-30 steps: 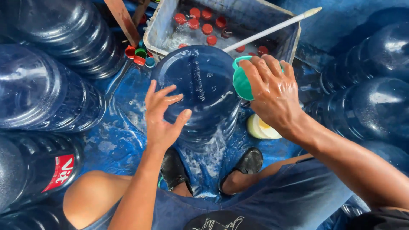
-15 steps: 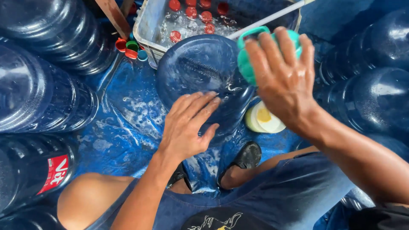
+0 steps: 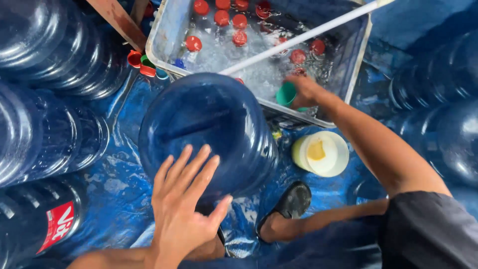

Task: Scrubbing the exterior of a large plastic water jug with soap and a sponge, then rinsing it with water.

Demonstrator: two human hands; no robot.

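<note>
A: What has moved since a moment ago?

B: The right hand (image 3: 304,91) was up above the big blue water jug (image 3: 206,132). Now it is down in the grey tray (image 3: 167,30) on the far side. It is closed around a green scrubber (image 3: 287,93) at the soapy water.

A: And the other hand?

B: The left hand (image 3: 184,206) has slid to the near edge of the jug. Its fingers are spread wide and flat on the jug. It grips nothing.

A: Where is the jug?

B: In the middle, between the person's feet, just near the tray. A black sandal (image 3: 291,204) shows by it on the right.

A: What else is in the head view?

B: Red caps (image 3: 240,21) float in the tray, and a white stick (image 3: 303,35) lies across it. A round yellow and white tub (image 3: 321,153) sits right of the jug. More blue jugs (image 3: 45,134) lie on the left and the right, on a wet blue sheet (image 3: 117,184).
</note>
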